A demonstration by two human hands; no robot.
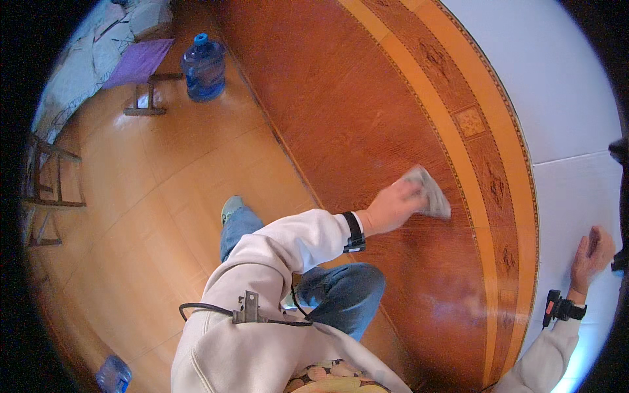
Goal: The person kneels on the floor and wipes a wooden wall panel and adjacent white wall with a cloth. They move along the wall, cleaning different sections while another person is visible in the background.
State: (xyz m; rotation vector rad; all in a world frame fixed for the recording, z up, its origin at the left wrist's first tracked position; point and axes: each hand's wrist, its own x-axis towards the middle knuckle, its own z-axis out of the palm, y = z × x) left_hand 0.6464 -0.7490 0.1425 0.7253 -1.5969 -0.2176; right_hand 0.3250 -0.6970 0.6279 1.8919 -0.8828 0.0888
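Note:
My left hand (393, 204), blurred, is shut on a folded pale grey cloth (432, 194). The cloth lies against a reddish-brown wood-patterned wall surface (334, 113), just short of its decorative border (469, 182). Over at the right, my right hand (592, 258) is at the white tiled wall surface (565, 196); its thumb stands apart from the fingers and I see nothing held in it. Whether its palm fully touches the tiles I cannot tell. Both wrists wear black straps, the right one with a small black device (557, 307).
A large blue water bottle (204, 71) stands on the tan floor (162, 196) near the wall's foot. Beside it is a wooden stool (150, 100) under a purple cloth (137, 61). More stool frames (56, 172) stand at far left. Another clear bottle (114, 374) lies at lower left.

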